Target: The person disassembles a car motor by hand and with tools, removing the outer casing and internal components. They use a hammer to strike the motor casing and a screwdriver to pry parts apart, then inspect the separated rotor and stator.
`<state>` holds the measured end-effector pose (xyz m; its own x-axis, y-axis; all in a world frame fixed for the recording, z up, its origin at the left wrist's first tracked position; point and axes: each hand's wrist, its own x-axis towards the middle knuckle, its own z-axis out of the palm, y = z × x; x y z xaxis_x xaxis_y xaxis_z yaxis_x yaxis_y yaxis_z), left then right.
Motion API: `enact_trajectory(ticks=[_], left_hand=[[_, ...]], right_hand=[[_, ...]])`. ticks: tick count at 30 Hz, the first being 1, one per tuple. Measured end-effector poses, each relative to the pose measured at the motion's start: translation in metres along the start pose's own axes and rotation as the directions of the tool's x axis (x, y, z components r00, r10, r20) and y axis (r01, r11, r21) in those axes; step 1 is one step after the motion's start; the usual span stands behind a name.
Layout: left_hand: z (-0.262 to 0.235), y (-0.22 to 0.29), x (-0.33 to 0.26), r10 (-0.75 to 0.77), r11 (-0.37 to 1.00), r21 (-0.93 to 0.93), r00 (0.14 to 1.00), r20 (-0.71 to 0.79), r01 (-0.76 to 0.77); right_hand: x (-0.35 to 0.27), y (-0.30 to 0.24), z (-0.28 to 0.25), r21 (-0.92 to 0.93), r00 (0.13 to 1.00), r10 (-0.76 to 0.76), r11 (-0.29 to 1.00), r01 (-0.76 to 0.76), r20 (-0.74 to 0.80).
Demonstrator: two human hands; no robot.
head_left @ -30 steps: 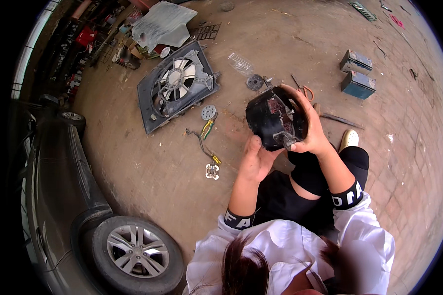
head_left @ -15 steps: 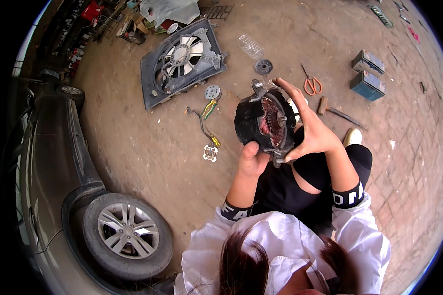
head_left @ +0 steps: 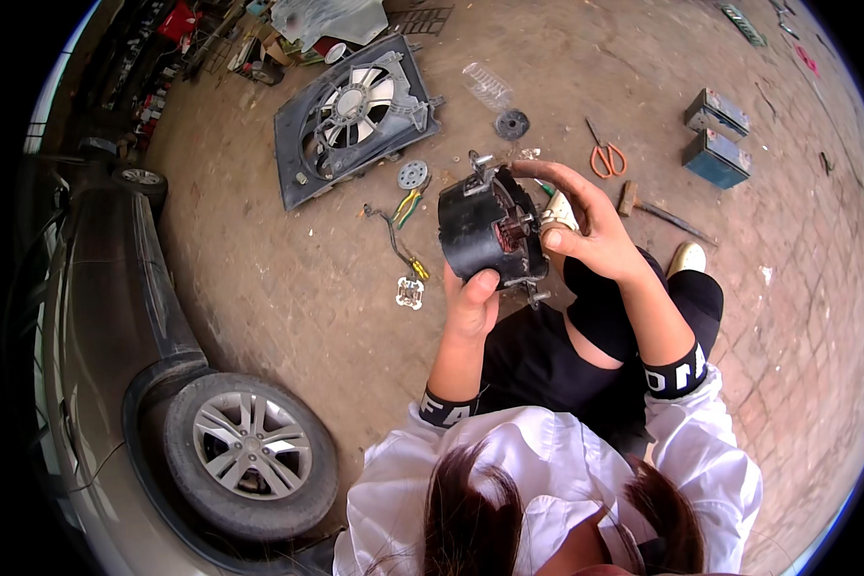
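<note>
The left hand [head_left: 472,302] comes up from below with the forearm nearly upright, its fingers curled under a black motor [head_left: 490,230] and the thumb pressed flat on the near face of the casing. The right hand [head_left: 586,226] reaches in from the right with the wrist bent; its index finger arches over the top of the motor while the thumb and the other fingers close on the open end, where copper-coloured windings show. Whether those fingertips pinch a small part there I cannot tell. The motor is held in the air between both hands, above the person's knees, which are in black trousers, and just in front of the body.

The motor is a squat drum, dull black, with metal lugs sticking out at its rim. On the rough paved ground [head_left: 288,288] beyond it lies a dark plastic fan frame [head_left: 355,110] with pale blades, a small grey toothed disc [head_left: 412,175], pliers [head_left: 405,204] with yellow-green grips, orange-handled scissors [head_left: 605,158], a hammer [head_left: 658,209] and two boxy blue-grey batteries [head_left: 715,144]. At the left stands a dark car [head_left: 115,317] with a silver spoked wheel [head_left: 250,446].
</note>
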<state>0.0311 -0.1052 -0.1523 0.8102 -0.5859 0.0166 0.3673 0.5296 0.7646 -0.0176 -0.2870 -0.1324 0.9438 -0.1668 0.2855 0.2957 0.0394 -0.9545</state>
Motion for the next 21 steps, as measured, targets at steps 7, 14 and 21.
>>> enact_trajectory(ticks=[7,14,21], left_hand=[[0.003,-0.002,0.000,-0.020,1.000,-0.002,0.999,-0.048,0.020],[0.036,0.021,0.006,-0.304,0.951,-0.132,0.913,-0.271,0.278],[0.035,0.027,0.000,-0.357,0.928,-0.225,0.880,-0.314,0.296]], right_hand=[[-0.001,0.007,-0.002,-0.035,0.999,-0.026,0.999,0.027,0.037],[-0.006,0.019,0.000,0.083,0.987,0.107,0.990,-0.117,0.116],[-0.005,0.014,0.001,0.035,0.972,0.179,0.982,-0.186,0.155]])
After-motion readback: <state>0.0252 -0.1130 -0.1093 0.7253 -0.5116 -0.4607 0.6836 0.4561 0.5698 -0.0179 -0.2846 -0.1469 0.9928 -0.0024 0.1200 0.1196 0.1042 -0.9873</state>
